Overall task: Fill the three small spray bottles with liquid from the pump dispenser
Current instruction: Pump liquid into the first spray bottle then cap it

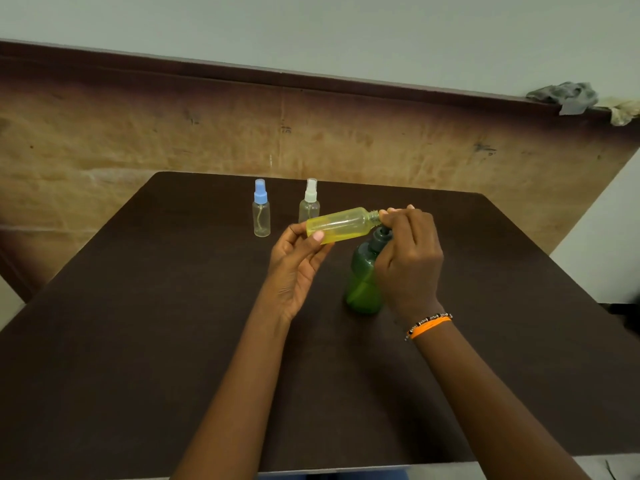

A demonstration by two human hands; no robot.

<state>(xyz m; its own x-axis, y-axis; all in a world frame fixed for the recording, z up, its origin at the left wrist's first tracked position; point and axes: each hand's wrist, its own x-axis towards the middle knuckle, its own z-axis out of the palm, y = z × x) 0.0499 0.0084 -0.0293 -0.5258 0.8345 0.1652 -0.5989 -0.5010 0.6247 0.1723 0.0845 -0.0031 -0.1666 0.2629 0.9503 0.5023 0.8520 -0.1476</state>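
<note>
From the head view, your left hand [298, 268] pinches the base end of the yellow bottle [341, 225], thumb on the near side, fingers behind. The bottle lies almost level, its long axis running left to right, with the open, capless neck pointing right and slightly up. That neck sits right at the fingertips of your right hand [407, 258], which is curled over the top of the green pump dispenser [363, 278] standing on the table [138, 341]. The dispenser's spout is hidden under that hand, so you cannot tell whether it lines up with the mouth. The coming move turns on this: the mouth lies just above and beside the pump head, nearly touching your right fingers. The blue-capped bottle [261, 211] and the white-capped bottle [309, 202] stand upright farther back, capped, well apart from both hands.
</note>
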